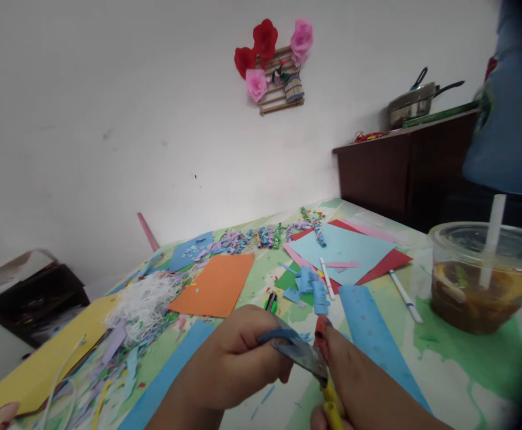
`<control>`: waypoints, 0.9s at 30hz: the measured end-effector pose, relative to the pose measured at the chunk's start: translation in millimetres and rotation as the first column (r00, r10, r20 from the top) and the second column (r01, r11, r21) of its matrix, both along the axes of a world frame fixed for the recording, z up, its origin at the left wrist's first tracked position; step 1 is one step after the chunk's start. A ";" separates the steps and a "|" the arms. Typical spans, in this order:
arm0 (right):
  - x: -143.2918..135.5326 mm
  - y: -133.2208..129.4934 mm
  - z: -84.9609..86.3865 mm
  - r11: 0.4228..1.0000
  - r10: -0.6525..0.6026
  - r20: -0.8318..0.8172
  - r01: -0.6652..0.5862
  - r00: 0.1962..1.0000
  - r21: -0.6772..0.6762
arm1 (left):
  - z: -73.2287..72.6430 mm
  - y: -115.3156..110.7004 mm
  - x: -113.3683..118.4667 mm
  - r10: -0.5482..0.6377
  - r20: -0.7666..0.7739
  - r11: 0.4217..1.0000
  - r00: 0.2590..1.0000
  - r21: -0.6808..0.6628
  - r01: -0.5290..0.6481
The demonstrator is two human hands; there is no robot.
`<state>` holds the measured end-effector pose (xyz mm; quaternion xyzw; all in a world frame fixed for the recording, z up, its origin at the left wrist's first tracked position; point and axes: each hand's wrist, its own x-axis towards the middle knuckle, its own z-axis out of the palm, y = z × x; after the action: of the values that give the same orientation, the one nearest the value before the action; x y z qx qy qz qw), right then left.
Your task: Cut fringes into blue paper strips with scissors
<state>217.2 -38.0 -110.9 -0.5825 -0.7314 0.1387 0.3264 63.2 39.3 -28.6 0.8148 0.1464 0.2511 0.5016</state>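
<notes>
My left hand (240,358) is closed on a small curved blue paper strip (281,335) at the lower middle. The blades of the scissors (303,357) lie against the strip, their tips near my left fingers. My right hand (359,373), at the lower right, is wrapped round the scissors' yellow handles. Something red (321,334) is at my right thumb tip; I cannot make out what it is. Fringed blue paper pieces (308,280) lie just beyond both hands.
Orange paper (220,283), white shredded strands (147,298) and yellow paper (59,358) spread leftward. Light blue sheets (346,248) and markers (405,295) lie right, near a drink bowl (476,298) with a straw. Another person's fingers (1,416) show bottom left; a person in blue (512,119) stands right.
</notes>
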 end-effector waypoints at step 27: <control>7.3 24.1 -17.6 0.994 -0.086 -0.537 0.040 0.839 -0.097 | 14.3 35.9 -19.6 0.590 0.422 0.765 0.688 -0.564 -0.311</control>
<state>224.4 -13.9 -128.6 -0.5565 -0.5840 0.3161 0.4993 43.5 75.2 -14.3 0.4959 0.2428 0.5635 0.6145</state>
